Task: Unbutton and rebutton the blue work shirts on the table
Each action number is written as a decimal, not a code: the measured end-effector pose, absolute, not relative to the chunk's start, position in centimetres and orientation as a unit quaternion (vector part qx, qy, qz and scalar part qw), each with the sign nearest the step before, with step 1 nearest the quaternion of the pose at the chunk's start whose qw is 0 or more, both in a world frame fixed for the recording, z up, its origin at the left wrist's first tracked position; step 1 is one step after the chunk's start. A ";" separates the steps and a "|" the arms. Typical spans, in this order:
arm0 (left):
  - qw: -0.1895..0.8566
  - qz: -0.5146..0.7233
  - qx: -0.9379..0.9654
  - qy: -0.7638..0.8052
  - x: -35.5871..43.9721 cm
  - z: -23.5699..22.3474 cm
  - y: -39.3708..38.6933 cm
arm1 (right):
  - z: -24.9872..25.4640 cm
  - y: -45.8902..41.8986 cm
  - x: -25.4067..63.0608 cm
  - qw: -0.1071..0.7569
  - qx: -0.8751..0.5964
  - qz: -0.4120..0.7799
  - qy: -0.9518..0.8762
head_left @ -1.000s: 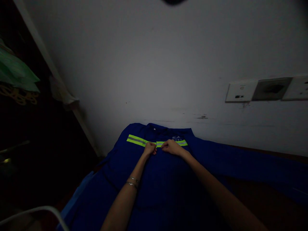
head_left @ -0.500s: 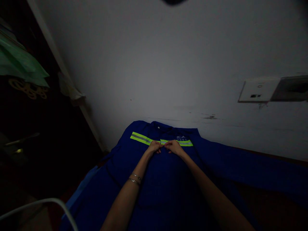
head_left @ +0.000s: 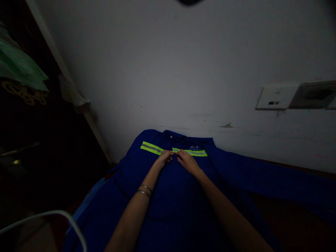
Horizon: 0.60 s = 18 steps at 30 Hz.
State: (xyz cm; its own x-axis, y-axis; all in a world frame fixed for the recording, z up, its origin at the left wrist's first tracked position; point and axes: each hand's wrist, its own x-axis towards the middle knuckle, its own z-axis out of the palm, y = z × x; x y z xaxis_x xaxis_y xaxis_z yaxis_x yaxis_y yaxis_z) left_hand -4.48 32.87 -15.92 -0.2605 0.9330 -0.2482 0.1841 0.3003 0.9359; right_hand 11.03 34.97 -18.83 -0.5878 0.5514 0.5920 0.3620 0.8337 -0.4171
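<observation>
1. Head view: a blue jacket [head_left: 181,196] lies front up, its collar [head_left: 177,134] end beside the pale wall [head_left: 157,70], its body running back toward the wearer of the camera.
2. Work at the front opening looks to be under way. Laying the jacket out seems done: the body is spread, and the sleeve [head_left: 246,168] at the right reaches out sideways.
3. Across the chest, 2 yellow-green reflective strips, the left strip [head_left: 151,148] and the right strip [head_left: 201,153], run toward the middle, where the hands partly cover the place they would meet.
4. What is left is harder to judge. Whether any of the front is fastened cannot be told in this dim light, and no fold across the body shows; the front below the hands is too dark to read.
5. The left hand [head_left: 165,156] is at the inner end of the left strip, fingers curled narrow, wrist a little bent; its forearm, with bracelets [head_left: 144,192], slants up from the bottom edge.
6. The right hand [head_left: 188,162] comes from the other side, knuckles up, fingertips drawn in narrow at the right strip's inner end, near the left fingertips. Whether the hands pinch cloth or a fastener, I cannot tell.
</observation>
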 end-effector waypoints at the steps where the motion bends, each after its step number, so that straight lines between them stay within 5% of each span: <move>1: 0.444 0.426 0.414 0.671 -4.4 -15.9 32.9 | -18.8 34.9 11.0 0.358 -0.260 0.105 -0.890; 12: 0.449 0.440 0.418 0.656 -4.3 -16.3 32.7 | -18.7 34.9 10.7 0.314 -0.261 0.030 -0.912; 15: 0.454 0.438 0.419 0.653 -4.5 -16.4 32.7 | -18.7 35.0 10.8 0.349 -0.266 0.087 -0.895; 18: 0.455 0.437 0.424 0.650 -4.6 -16.4 32.8 | -18.8 35.4 10.7 0.405 -0.339 0.272 -0.804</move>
